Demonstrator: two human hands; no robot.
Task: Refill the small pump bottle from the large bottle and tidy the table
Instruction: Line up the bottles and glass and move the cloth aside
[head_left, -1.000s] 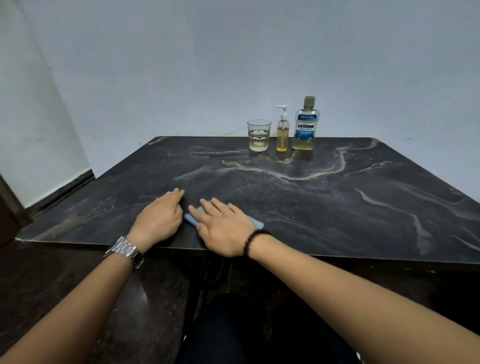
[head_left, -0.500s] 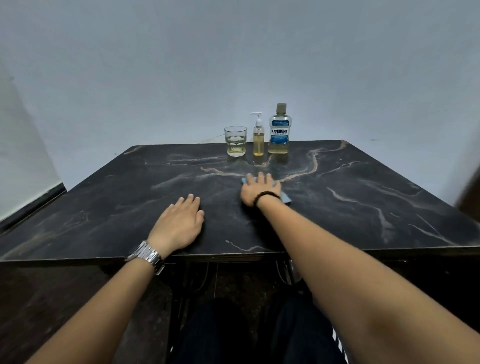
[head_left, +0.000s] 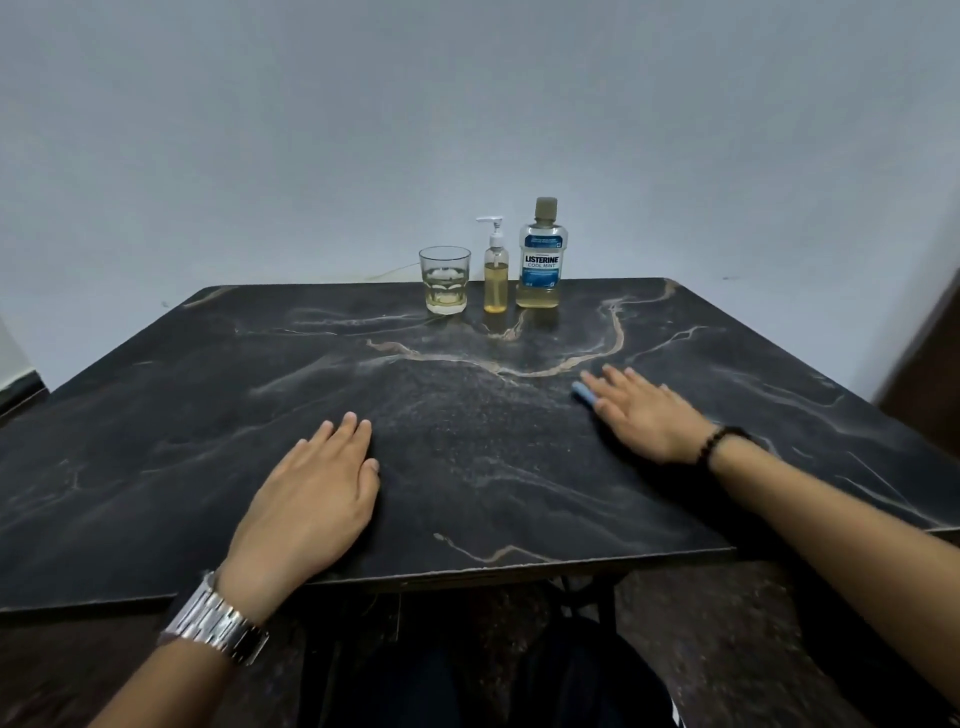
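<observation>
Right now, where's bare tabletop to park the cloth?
Free: the middle strip between the left hand and right hand; the whole left side of the table; the far right corner. Crowded: the far edge, where glass, pump bottle and Listerine bottle stand in a row. The right hand covers the blue cloth.

A dark marbled surface (head_left: 208, 415) with pale tan veins fills the middle of the frame. At its far edge, upper centre, stand a glass (head_left: 445, 279), a small pump bottle (head_left: 495, 274) and a large bottle (head_left: 540, 260) in a row. The left hand (head_left: 317, 499) lies flat lower centre; the right hand (head_left: 641, 413) presses a blue cloth (head_left: 583, 391) at centre right.
</observation>
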